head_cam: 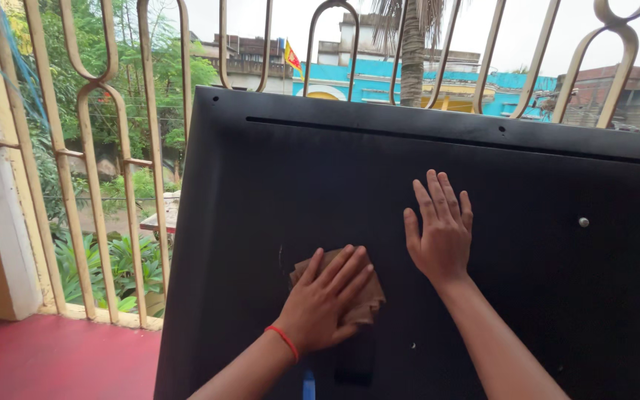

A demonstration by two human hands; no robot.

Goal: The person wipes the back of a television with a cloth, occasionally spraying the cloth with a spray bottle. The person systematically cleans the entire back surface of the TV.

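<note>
Large black panel point(275, 192), flat, matt, upright and leaning against the balcony grille; a narrow slot runs along near its upper edge, with small screw holes there and one pale screw head point(583, 221) toward the right. Left hand point(325, 298), a red thread band point(284, 341) on the wrist, fingers spread and flat, pressed onto a folded brown cloth point(368, 300) that lies against the panel just below its middle. Right hand point(442, 230), open, palm flat on the bare panel surface, fingers pointing up, holding nothing; it sits just beside and slightly above the left hand, the two not touching. Cloth partly covered by the left hand, its corners showing at the right and upper left. Beige metal grille point(87, 133) with looped bars behind and left of the panel. Red floor point(46, 359) at lower left. Beyond the grille: green plants point(124, 267), a palm trunk point(411, 52), a turquoise building point(379, 78).
</note>
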